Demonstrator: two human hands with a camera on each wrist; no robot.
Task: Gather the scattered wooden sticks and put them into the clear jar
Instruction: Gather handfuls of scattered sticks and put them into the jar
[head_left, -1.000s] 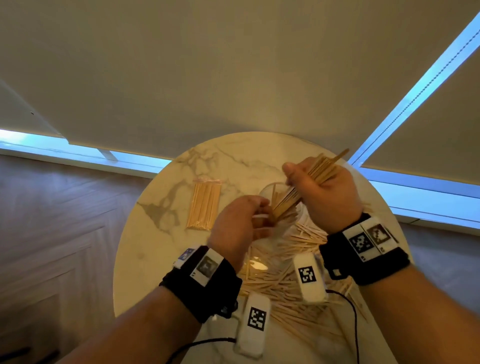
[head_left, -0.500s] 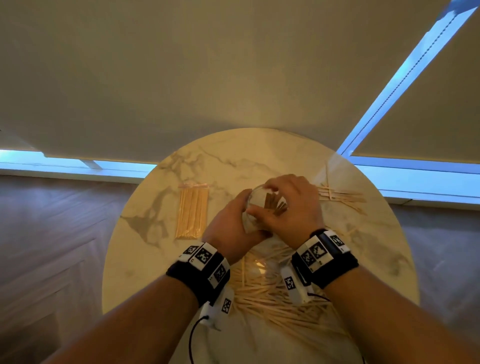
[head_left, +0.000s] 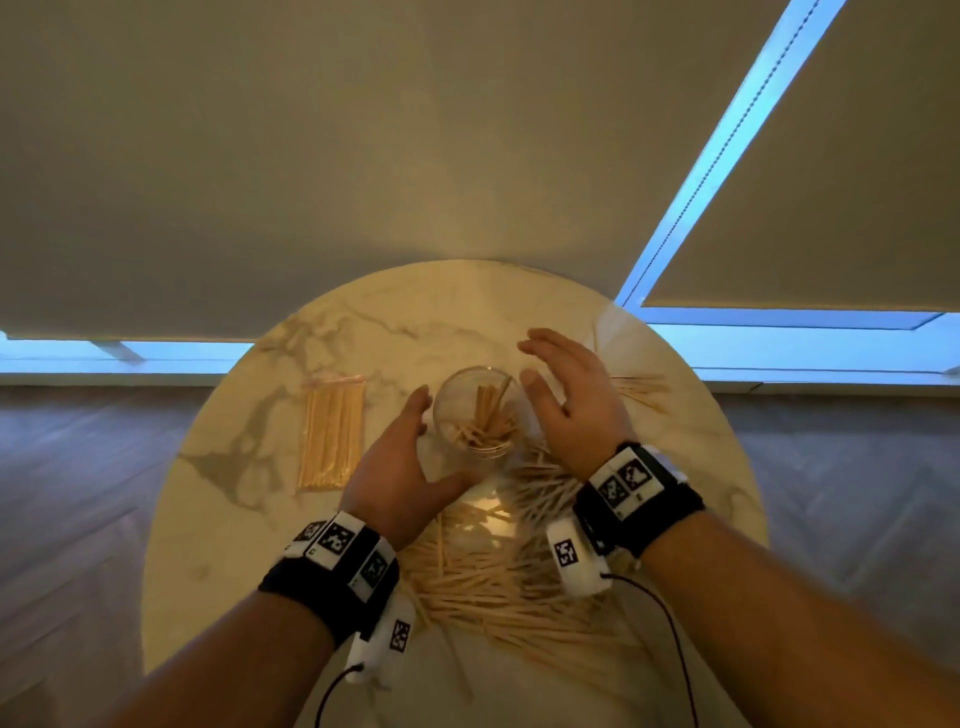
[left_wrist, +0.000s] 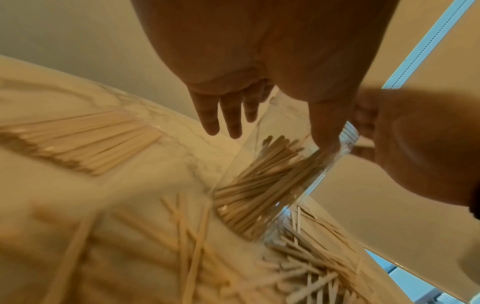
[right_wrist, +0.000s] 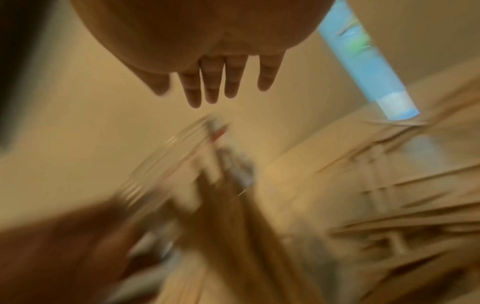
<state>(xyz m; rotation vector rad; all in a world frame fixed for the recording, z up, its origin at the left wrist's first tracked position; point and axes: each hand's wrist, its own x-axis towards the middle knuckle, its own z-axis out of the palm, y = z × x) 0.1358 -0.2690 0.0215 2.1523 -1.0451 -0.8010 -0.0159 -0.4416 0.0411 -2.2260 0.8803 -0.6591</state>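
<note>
The clear jar (head_left: 475, 410) stands upright on the round marble table (head_left: 249, 519), with a bunch of wooden sticks (head_left: 485, 421) leaning inside it. My left hand (head_left: 410, 457) lies open around the jar's left side, fingers straight and thumb under its near edge. To the jar's right my right hand (head_left: 566, 400) hovers open and holds nothing. A heap of loose sticks (head_left: 509, 571) lies between my wrists. The left wrist view shows the jar (left_wrist: 272, 185) and its sticks (left_wrist: 259, 181) close up, past my straight fingers (left_wrist: 223, 115). The right wrist view is motion-blurred; straight fingers (right_wrist: 213, 82) show.
A wrapped pack of sticks (head_left: 332, 431) lies left of the jar. A few stray sticks (head_left: 639, 389) lie by the table's right rim. The table edge curves just behind the jar; wood floor surrounds it. Cables trail from both wrist cameras.
My right hand held a bunch of sticks over the jar, lowered them in, let go and drew off to the right. My left hand loosened from the jar.
</note>
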